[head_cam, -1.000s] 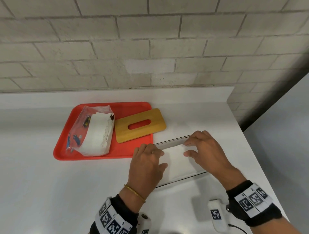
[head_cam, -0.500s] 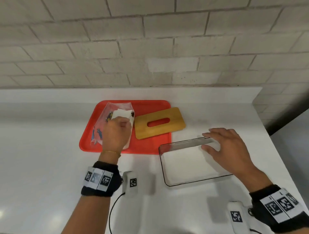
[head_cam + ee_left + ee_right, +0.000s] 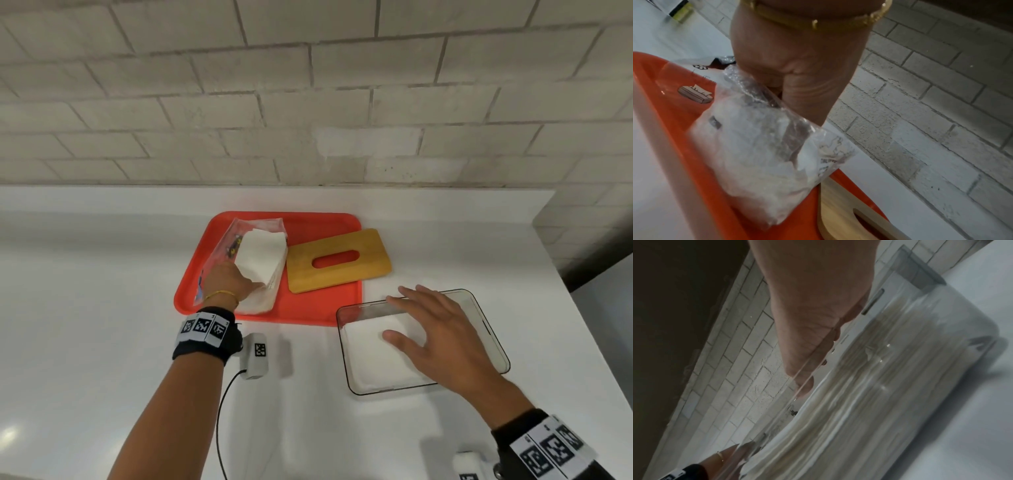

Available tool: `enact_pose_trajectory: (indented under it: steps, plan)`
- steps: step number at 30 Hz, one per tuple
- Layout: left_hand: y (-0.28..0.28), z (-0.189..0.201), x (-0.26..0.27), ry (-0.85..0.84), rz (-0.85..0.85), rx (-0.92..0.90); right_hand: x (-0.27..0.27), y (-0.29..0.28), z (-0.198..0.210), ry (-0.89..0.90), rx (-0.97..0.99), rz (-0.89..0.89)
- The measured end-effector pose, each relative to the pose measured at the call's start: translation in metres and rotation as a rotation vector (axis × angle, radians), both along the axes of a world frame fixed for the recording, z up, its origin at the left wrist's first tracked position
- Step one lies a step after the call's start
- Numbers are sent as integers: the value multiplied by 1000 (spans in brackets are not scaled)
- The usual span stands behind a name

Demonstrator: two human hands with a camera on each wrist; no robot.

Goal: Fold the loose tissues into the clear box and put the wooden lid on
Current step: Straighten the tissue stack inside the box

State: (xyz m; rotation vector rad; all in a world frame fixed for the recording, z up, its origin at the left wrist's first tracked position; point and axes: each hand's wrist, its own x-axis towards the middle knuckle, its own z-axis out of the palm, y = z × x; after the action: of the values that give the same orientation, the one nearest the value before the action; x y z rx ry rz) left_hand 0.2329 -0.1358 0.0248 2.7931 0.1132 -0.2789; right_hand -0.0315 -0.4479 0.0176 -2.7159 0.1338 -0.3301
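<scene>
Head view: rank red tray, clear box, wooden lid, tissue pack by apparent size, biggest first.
1. red tray, clearly largest.
2. clear box; it sits nearer the camera and the right hand covers part of it, so its true size is unsure.
3. wooden lid and tissue pack look about alike; the left hand hides part of the pack, so no ranking.

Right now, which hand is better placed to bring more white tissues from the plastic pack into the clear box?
Left. The left hand already reaches into the plastic tissue pack on the red tray; the right hand lies flat over the clear plastic box.
</scene>
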Motion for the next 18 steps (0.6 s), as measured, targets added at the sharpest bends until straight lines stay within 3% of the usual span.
enact_pose_trajectory:
  steps: [7,11,16,18]
  plan:
    - [1,19,-8,-75,117,-323,1,1,2,-33,7,-7]
    - [3,57,-29,-153,226,-687,1,0,4,-8,29,-15]
    - [0,121,-76,-119,34,-981,4,12,34,-83,227,-60]
    - [-6,139,-95,-35,-77,-1042,7,18,57,15,494,-51]
